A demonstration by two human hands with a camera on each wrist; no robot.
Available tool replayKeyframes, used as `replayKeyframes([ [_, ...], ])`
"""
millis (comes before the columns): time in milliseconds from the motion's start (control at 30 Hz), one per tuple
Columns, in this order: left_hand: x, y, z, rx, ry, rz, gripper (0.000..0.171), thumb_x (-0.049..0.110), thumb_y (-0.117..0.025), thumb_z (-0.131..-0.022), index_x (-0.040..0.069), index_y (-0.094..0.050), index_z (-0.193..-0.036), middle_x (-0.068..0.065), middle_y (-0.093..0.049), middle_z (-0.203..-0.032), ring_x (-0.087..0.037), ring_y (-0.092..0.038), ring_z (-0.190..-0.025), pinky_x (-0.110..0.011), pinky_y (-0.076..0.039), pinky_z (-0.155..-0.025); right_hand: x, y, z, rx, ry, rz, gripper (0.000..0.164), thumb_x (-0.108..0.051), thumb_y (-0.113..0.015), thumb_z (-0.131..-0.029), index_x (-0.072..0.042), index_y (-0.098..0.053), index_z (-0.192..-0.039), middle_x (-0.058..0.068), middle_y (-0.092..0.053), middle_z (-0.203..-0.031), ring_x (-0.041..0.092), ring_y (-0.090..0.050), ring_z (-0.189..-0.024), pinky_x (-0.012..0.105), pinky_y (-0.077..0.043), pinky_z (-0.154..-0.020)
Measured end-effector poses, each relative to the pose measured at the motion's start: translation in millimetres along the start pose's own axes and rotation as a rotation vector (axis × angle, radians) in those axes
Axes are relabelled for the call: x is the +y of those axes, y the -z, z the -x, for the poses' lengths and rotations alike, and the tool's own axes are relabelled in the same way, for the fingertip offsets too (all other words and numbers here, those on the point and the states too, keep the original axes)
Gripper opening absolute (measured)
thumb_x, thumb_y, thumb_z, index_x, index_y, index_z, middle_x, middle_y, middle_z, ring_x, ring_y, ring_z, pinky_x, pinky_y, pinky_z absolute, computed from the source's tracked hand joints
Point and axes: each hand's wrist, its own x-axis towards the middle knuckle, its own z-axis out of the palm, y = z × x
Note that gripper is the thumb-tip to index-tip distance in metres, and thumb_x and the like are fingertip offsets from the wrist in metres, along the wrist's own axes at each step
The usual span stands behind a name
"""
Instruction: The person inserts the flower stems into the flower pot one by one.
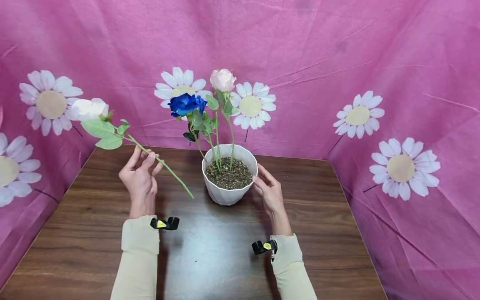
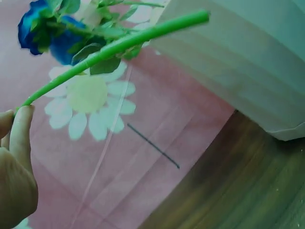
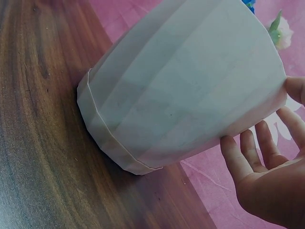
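Nearest the viewer, the left hand (image 1: 140,180) pinches the green stem of a white rose (image 1: 89,109) between thumb and fingertips, the other fingers lightly curled beside it; the bloom hangs out beyond the fingers to the left and away, while the cut end of the stem slants down past them toward the pot, stopping just short of its wall, above the wooden table (image 1: 210,258). The right hand (image 1: 269,191) rests with relaxed, nearly straight fingers against the right side of the white pot (image 1: 229,191), fingertips touching near the rim and the thumb up at the lip; the right wrist view shows the palm open beside the faceted wall rather than wrapped round it. Judging by this, the step in hand is planting the held flower: the pot is steadied and the stem is being brought over. The next move seems to call for raising the cut end over the rim, turning the stem more upright, and pressing it into a free patch of soil on the near left side. The pot, just beyond the fingers of both hands, holds dark soil (image 1: 229,174) nearly to its rim, with a blue rose (image 1: 186,104) and a pale pink rose (image 1: 223,79) already standing in it, stems close together toward the back.
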Motion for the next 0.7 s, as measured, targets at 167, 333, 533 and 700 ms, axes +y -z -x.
replayKeyframes([
  [167, -4.1, -18.2, 4.2, -0.053, -0.036, -0.001, 0.05, -0.019, -0.076, -0.078, -0.005, -0.067, -0.126, -0.014, -0.069, -0.078, -0.021, -0.07, -0.06, -0.035, -0.061, -0.052, 2, 1, -1, -0.003, 0.001, 0.01, 0.05, 0.004, -0.062, -0.096, 0.0, -0.052, -0.146, 0.026, -0.055, -0.14, 0.023, -0.063, -0.113, 0.031, -0.057, -0.094],
  [333, -5.4, -40.1, 9.9, -0.114, -0.092, -0.007, 0.052, -0.02, -0.075, -0.079, -0.005, -0.066, -0.128, -0.014, -0.069, -0.079, -0.019, -0.07, -0.061, -0.035, -0.061, -0.053, 2, 2, -1, 0.008, -0.012, 0.007, 0.049, 0.003, -0.063, -0.096, -0.002, -0.055, -0.144, 0.023, -0.057, -0.139, 0.024, -0.062, -0.114, 0.034, -0.056, -0.097],
  [533, -10.6, -59.0, 13.9, -0.183, -0.125, 0.008, 0.054, -0.021, -0.076, -0.078, -0.007, -0.063, -0.128, -0.015, -0.069, -0.082, -0.017, -0.07, -0.061, -0.033, -0.061, -0.054, 1, 2, -1, 0.012, -0.006, 0.005, 0.05, 0.003, -0.063, -0.097, -0.001, -0.053, -0.145, 0.025, -0.056, -0.139, 0.025, -0.062, -0.115, 0.031, -0.057, -0.094],
  [700, -15.6, -68.0, 16.1, -0.229, -0.144, -0.02, 0.054, -0.022, -0.073, -0.079, -0.007, -0.061, -0.129, -0.014, -0.069, -0.083, -0.016, -0.07, -0.063, -0.032, -0.06, -0.055, 3, 2, -2, 0.008, -0.008, 0.012, 0.05, 0.003, -0.063, -0.097, -0.001, -0.053, -0.145, 0.024, -0.056, -0.139, 0.025, -0.062, -0.116, 0.036, -0.055, -0.099],
])
